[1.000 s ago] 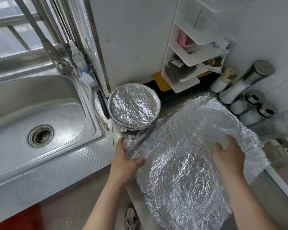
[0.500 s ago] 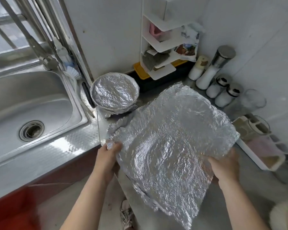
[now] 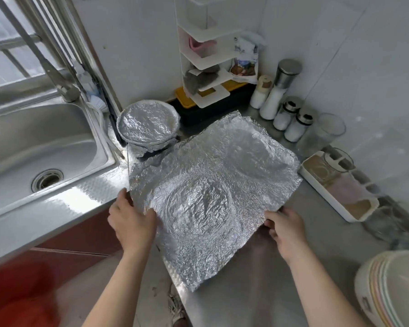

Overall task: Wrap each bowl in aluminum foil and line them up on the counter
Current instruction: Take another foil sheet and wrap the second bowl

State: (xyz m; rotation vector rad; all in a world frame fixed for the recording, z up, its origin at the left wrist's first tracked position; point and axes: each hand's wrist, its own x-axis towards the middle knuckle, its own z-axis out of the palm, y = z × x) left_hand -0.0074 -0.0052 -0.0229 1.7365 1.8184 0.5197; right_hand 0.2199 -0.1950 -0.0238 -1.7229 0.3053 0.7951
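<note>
A large crinkled foil sheet (image 3: 213,185) with round bowl-shaped dents lies spread over the steel counter (image 3: 257,279). My left hand (image 3: 130,220) grips its near left edge, thumb on top. My right hand (image 3: 286,230) holds the near right edge, fingers curled under the foil. One foil-wrapped bowl (image 3: 148,126) stands at the back of the counter, beside the sink. A stack of unwrapped cream bowls with coloured rims (image 3: 392,289) sits at the lower right corner.
The steel sink (image 3: 38,147) with its faucet (image 3: 64,88) fills the left. A white corner shelf (image 3: 206,67), salt jars (image 3: 286,112), a glass (image 3: 328,131) and a white tray (image 3: 340,187) crowd the back right. The counter edge drops to the floor below.
The view has swung right, bringing the bowl stack into sight. My right hand has moved from the foil's far right edge to its near right edge, and the sheet now lies flatter.
</note>
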